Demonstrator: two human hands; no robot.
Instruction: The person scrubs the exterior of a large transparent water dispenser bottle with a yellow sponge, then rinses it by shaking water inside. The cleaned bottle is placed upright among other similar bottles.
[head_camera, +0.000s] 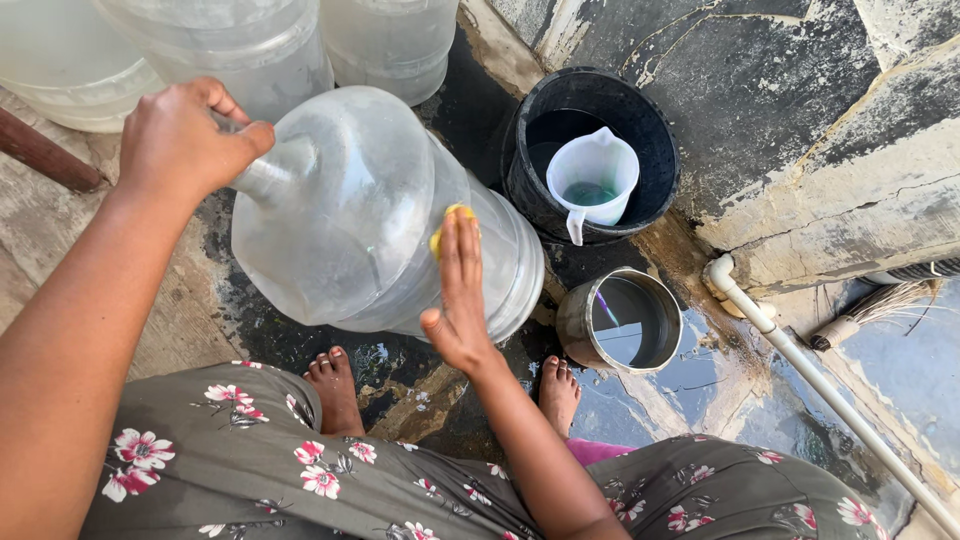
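- While your left hand (180, 140) is clamped around the neck of the large clear water jug (370, 215), the jug lies tilted on its side on the wet stone floor (760, 90), just ahead of your bare feet.
- Your right hand (460, 290) lies flat, fingers straight, pressing a small yellow sponge (450, 225) against the jug's ribbed wall.
- Judge the jug as bulky yet light: it looks empty, thin-walled and slightly springy, so hard pressure may dent it.
- Expect a slick surface; the plastic looks wet, and the round body would likely roll if you let go of the neck.
- Treat the neck as the surest hold, narrow enough for one fist; the ribs lower down likely give the next best purchase.
- Close on the right stands a black bucket (640, 125) with a white plastic pitcher (595, 180) inside it, and nearer your right foot a metal pot (620, 320) of water, almost touching the jug's base.
- More clear jugs (250, 45) crowd the space behind the neck, leaving little room to swing it.
- A white pipe (800, 360) runs along the ground at right, beside a broom head (880, 305), both well apart from your hands.
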